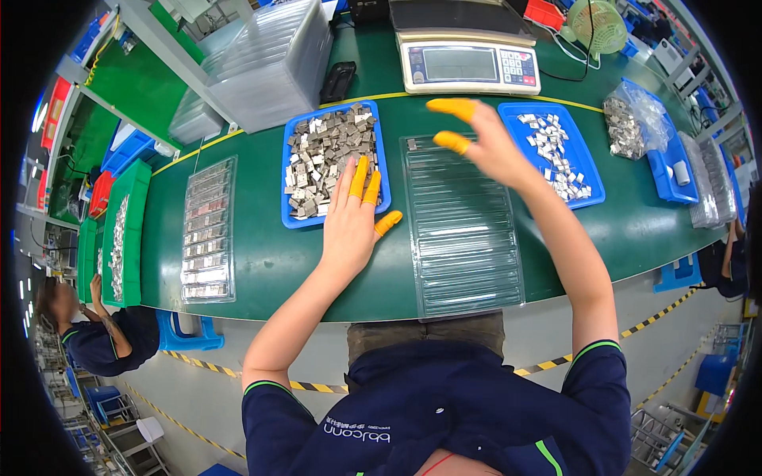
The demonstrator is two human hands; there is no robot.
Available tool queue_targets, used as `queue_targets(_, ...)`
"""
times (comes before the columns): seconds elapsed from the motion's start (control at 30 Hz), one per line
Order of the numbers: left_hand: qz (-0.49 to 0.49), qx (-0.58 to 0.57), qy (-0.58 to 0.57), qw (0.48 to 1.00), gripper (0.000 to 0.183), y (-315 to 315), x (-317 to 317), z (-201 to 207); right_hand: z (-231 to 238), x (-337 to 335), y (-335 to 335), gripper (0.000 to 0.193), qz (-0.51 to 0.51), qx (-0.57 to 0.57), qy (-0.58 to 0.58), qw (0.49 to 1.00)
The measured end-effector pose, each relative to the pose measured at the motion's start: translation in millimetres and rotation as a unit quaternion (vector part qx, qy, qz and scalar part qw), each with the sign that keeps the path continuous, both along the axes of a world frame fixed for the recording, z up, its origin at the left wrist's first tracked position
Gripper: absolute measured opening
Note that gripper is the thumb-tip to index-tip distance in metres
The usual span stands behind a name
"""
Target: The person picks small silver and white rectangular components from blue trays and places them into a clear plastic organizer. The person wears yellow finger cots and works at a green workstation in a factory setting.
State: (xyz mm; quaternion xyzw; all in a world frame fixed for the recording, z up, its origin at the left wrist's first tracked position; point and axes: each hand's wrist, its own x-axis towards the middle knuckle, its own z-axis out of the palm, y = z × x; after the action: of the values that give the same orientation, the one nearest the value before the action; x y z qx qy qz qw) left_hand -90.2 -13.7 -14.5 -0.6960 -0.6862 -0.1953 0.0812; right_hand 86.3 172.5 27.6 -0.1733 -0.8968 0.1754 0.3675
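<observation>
Yellow finger cots cover some fingertips on both my hands. My left hand (349,226) reaches over the near right part of a blue tray (305,223), its fingers stretched out and touching or just above a heap of small metal connector shells (321,151). Over the far end of a clear plastic tray (464,262) with narrow slots hovers my right hand (500,151), thumb and index finger apart with nothing visible between them. One small metal piece (412,145) sits in that tray's far left corner. To its right, another blue tray (578,143) carries scattered white-and-silver parts (548,139).
A weighing scale (452,67) stands behind the trays. Stacked clear trays (270,67) and a black device (339,81) are at the back left. Leftward lie a filled clear tray (208,230) and a green bin (135,230), with another person (111,341) beyond. Bagged parts (627,127) lie right.
</observation>
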Motion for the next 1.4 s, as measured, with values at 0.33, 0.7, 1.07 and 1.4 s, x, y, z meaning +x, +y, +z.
queue_targets(0.33,-0.073,-0.003,-0.03,0.997,0.079,-5.7,-16.0,24.9,-48.5,124.8,53.9,0.03,-0.319,-0.006,-0.242,0.916)
queue_targets(0.7,0.034,0.11,-0.04,0.993,0.025,112.9,-71.0,10.4,-38.7,116.3,40.5,0.021,-0.357,-0.009,-0.191,0.914)
queue_targets(1.07,-0.037,0.056,-0.096,0.993,0.021,127.4,-76.9,12.6,-40.8,118.7,43.3,0.016,-0.376,-0.045,-0.112,0.919)
queue_targets(1.4,-0.075,-0.026,-0.033,0.996,0.03,145.2,-59.6,28.6,-34.2,120.5,42.0,0.019,-0.405,-0.128,-0.065,0.903)
